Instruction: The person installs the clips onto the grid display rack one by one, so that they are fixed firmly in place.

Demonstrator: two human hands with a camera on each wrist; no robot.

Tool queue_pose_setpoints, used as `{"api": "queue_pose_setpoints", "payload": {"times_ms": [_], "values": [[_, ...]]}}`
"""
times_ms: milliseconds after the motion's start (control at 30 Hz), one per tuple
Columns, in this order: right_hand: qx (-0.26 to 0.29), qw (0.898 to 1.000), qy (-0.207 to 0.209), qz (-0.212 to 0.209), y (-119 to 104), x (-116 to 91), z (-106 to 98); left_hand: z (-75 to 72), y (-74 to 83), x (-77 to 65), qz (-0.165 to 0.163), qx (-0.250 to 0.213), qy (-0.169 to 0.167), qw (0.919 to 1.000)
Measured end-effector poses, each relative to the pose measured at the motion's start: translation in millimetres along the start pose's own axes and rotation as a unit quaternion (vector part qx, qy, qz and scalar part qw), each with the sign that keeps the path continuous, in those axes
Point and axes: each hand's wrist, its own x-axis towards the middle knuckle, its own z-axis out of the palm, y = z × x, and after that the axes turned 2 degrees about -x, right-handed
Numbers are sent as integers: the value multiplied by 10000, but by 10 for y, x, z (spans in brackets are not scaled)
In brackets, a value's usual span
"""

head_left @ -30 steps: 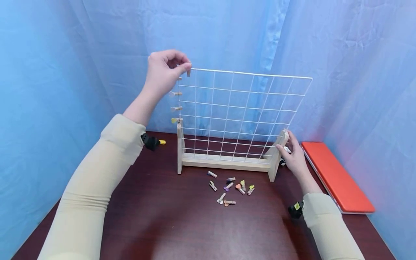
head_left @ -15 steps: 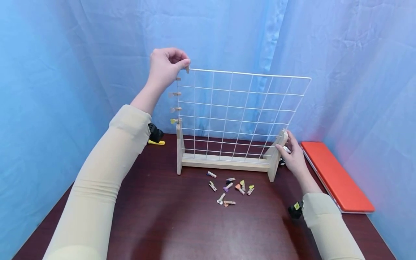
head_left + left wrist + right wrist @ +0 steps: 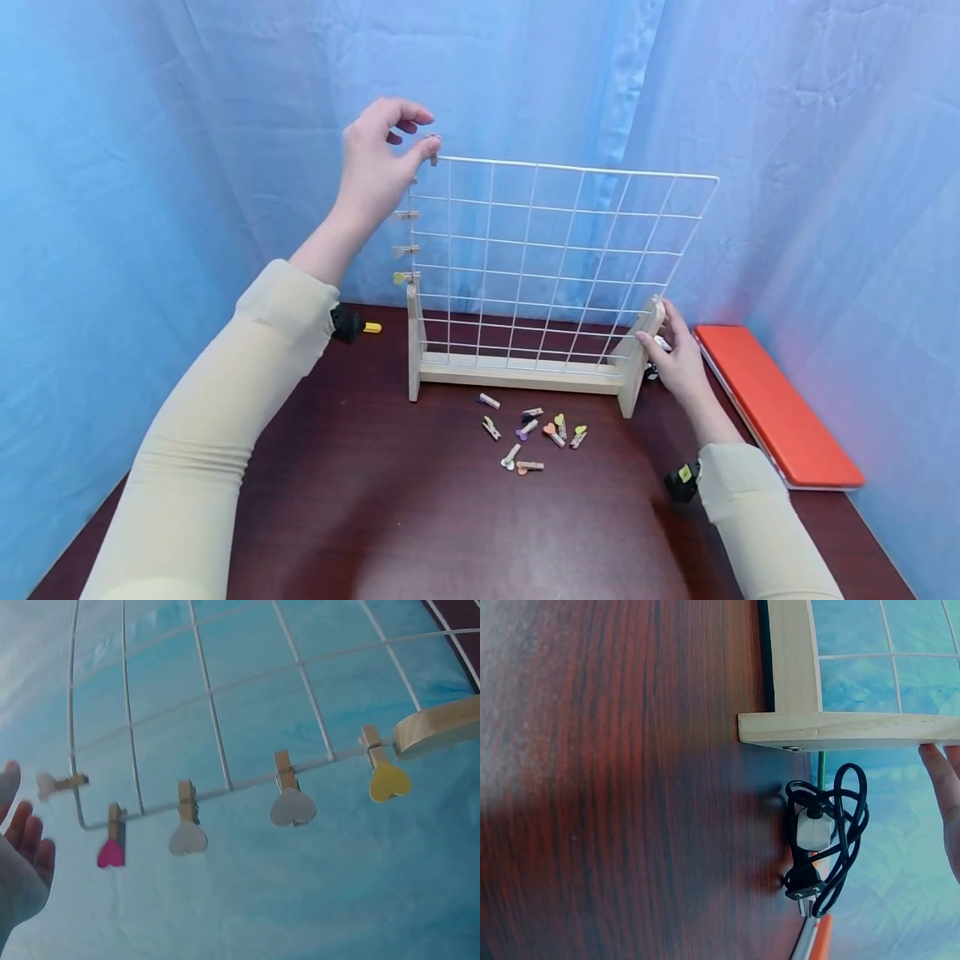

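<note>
A white wire grid (image 3: 537,203) stands upright in a light wooden stand (image 3: 517,379). My left hand (image 3: 378,154) is at the grid's upper left corner, thumb and fingers spread apart. Beside them a small clothespin with a pale heart (image 3: 64,782) is clipped on the top wire; the left wrist view shows a gap between it and the fingers (image 3: 34,832). Down the side wire are clothespins with a pink heart (image 3: 112,853), two whitish hearts and a yellow heart (image 3: 390,782). My right hand (image 3: 681,362) grips the stand's right wooden post (image 3: 637,367) between thumb and fingers.
Several heart clothespins (image 3: 529,467) lie loose on the dark wood table (image 3: 450,533) in front of the stand. A red flat case (image 3: 780,404) lies at the right. A bundled black cord (image 3: 847,825) with a plug sits behind the right post. Blue curtains (image 3: 525,75) surround the table.
My left fingers have opened away from the clothespin on the top wire, after pinching it earlier. The left forearm shifted slightly right, then back left. The right hand stays on the post.
</note>
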Motion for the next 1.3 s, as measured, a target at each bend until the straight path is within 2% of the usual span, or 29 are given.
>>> {"api": "queue_pose_setpoints", "payload": {"times_ms": [67,133,233,333,433,533,700,833,933,1000,1133,1300], "values": [[-5,10000,-5,-39,-3,2,-3,16,72,-97,503,109,243,9984],[-24,10000,-2,-55,-6,2,-7,58,131,-220,856,130,264,9959],[-49,10000,-7,-41,-6,2,-10,162,164,-454,1113,-5,-101,9937],[-41,10000,11,29,-4,4,-6,309,125,-740,1108,-85,-677,9915],[-16,10000,51,78,-1,5,4,480,38,-1068,853,-67,-1313,9876],[7,10000,53,45,2,7,19,657,-72,-1416,310,28,-1903,9812],[3,10000,15,69,-14,5,27,958,-310,-1916,-320,272,-2570,9655],[-83,9999,55,121,-31,-3,10,1168,-488,-2221,-690,375,-3126,9466],[-140,9999,54,76,-38,-5,0,1296,-588,-2380,-994,374,-3444,9328],[-142,9999,53,72,-41,-2,-4,1363,-630,-2447,-1137,340,-3522,9284],[-121,9999,49,84,11,16,1,1460,-694,-2548,-1251,423,-3569,9248],[-72,10000,33,29,-12,5,12,1506,-733,-2616,-1263,451,-3644,9215]]}}
